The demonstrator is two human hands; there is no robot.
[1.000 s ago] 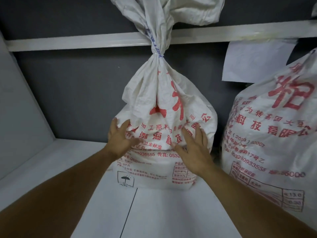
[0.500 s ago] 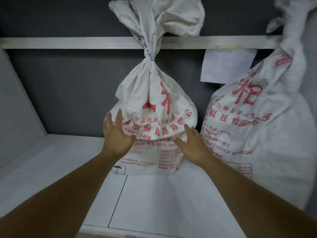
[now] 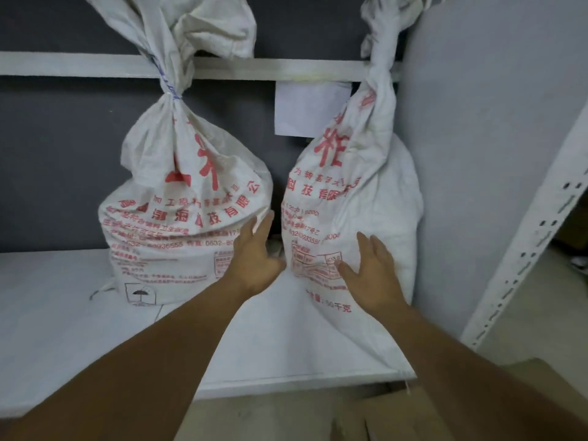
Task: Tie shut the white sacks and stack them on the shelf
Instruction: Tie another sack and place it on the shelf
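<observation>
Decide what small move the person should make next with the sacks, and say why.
Probably push the right sack further back on the shelf. It leans, and its lower corner reaches the shelf's front edge. The right hand lies open on its front; the left hand is open in the gap beside the left sack.

Left forearm and right forearm are stretching forward, bare, side by side; left hand is lying open, fingers straight and together, thumb out to the right. Right hand is facing palm away, fingers straight and slightly apart; thumb is angling left.
</observation>
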